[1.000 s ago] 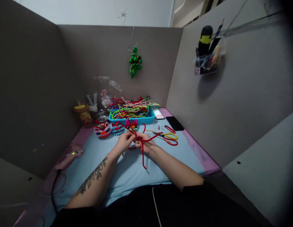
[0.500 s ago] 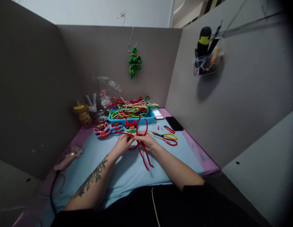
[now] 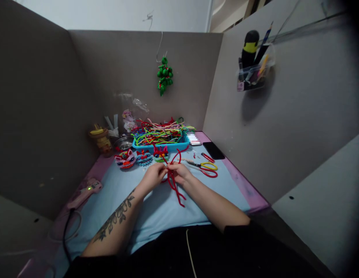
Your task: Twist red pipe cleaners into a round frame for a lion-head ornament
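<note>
Several red pipe cleaners, crossed into a bundle, are held above the blue cloth between my two hands. My left hand pinches them from the left, fingers closed near the crossing. From the right, my right hand grips the same bundle, thumb and fingers pressed together. Loose red ends stick up beyond the fingers and hang down below them. Just behind the hands sit three small animal heads made of fuzzy stems: a pink one, a blue one and a green-and-pink one.
Scissors with yellow and red handles lie right of my hands, near a red cutter and a black phone. A blue basket of colourful pipe cleaners stands behind. A pink glue gun lies left; partitions enclose the desk.
The red stem that stretched left across my left hand no longer shows there. My left hand has turned slightly, and the upper red ends have shifted and tilted. My right hand stays nearly in place.
</note>
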Demonstrator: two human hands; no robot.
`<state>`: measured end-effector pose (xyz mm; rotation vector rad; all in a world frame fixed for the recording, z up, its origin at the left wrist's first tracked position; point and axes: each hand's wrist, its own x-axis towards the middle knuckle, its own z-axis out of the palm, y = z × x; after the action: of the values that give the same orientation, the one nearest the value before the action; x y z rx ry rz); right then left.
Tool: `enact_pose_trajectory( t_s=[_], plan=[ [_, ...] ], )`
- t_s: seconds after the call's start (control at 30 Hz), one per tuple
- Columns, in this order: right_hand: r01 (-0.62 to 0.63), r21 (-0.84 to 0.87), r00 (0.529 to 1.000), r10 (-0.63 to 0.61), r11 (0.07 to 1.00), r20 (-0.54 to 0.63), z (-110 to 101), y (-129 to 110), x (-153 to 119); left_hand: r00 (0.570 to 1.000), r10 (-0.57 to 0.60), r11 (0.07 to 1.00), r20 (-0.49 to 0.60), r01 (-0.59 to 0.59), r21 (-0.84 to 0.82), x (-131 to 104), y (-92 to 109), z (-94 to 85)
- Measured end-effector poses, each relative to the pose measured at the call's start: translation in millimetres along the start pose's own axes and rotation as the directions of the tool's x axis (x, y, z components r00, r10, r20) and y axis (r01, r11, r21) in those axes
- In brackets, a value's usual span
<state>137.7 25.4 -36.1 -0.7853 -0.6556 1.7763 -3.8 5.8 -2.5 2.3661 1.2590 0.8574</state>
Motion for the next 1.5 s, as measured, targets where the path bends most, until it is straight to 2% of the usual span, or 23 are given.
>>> enact_pose_trajectory(
  t_s=[0.13, 0.3, 0.4, 0.47, 0.57, 0.83, 1.0, 1.1, 1.17, 1.27, 1.37, 1.5],
  plan=[
    [-0.033, -0.057, 0.999, 0.032, 0.998, -0.019, 0, -2, -1, 1.000, -0.019, 0.999, 0.005, 0.019, -0.042, 0, -1, -0.8],
    [0.060, -0.113, 0.998, -0.057, 0.992, 0.036, 3, -8, -7, 0.987, -0.148, 0.973, -0.060, 0.135, -0.190, 1, -5, -1.8],
    [0.140, -0.226, 0.990, -0.129, 0.964, 0.065, 3, -9, -9, 0.979, -0.190, 0.955, -0.068, 0.168, -0.244, 2, -6, -2.2],
    [0.178, -0.289, 0.984, -0.169, 0.941, 0.056, 4, -7, -9, 0.980, -0.187, 0.952, -0.061, 0.166, -0.258, 2, -5, -1.9],
    [0.192, -0.296, 0.981, -0.192, 0.936, 0.030, 6, -6, -9, 0.984, -0.168, 0.958, -0.055, 0.150, -0.245, 2, -5, -1.3],
    [0.186, -0.400, 0.983, -0.167, 0.897, 0.082, 6, -14, -15, 0.998, -0.040, 0.998, -0.043, 0.038, -0.051, 1, -3, -11.9],
    [0.308, -0.508, 0.949, -0.298, 0.804, 0.104, 4, -14, -15, 0.999, -0.037, 0.999, -0.024, 0.036, -0.034, 1, -3, -15.5],
    [0.347, -0.566, 0.934, -0.330, 0.748, 0.136, 1, -14, -13, 0.996, -0.077, 0.992, -0.040, 0.073, -0.101, 1, -4, -13.3],
    [0.342, -0.558, 0.937, -0.320, 0.756, 0.141, 1, -15, -12, 0.993, -0.115, 0.974, -0.027, 0.107, -0.197, 1, -5, -12.2],
    [0.308, -0.472, 0.949, -0.305, 0.826, 0.084, 1, -18, -14, 0.988, -0.149, 0.938, 0.035, 0.153, -0.311, 0, -7, -14.4],
    [0.305, -0.419, 0.947, -0.321, 0.856, 0.033, 1, -25, -17, 0.980, -0.184, 0.920, 0.081, 0.200, -0.337, 0, -12, -22.2],
    [0.317, -0.399, 0.936, -0.351, 0.860, -0.012, -3, -39, -20, 0.959, -0.269, 0.888, 0.087, 0.282, -0.363, 0, -21, -34.3]
  ],
)
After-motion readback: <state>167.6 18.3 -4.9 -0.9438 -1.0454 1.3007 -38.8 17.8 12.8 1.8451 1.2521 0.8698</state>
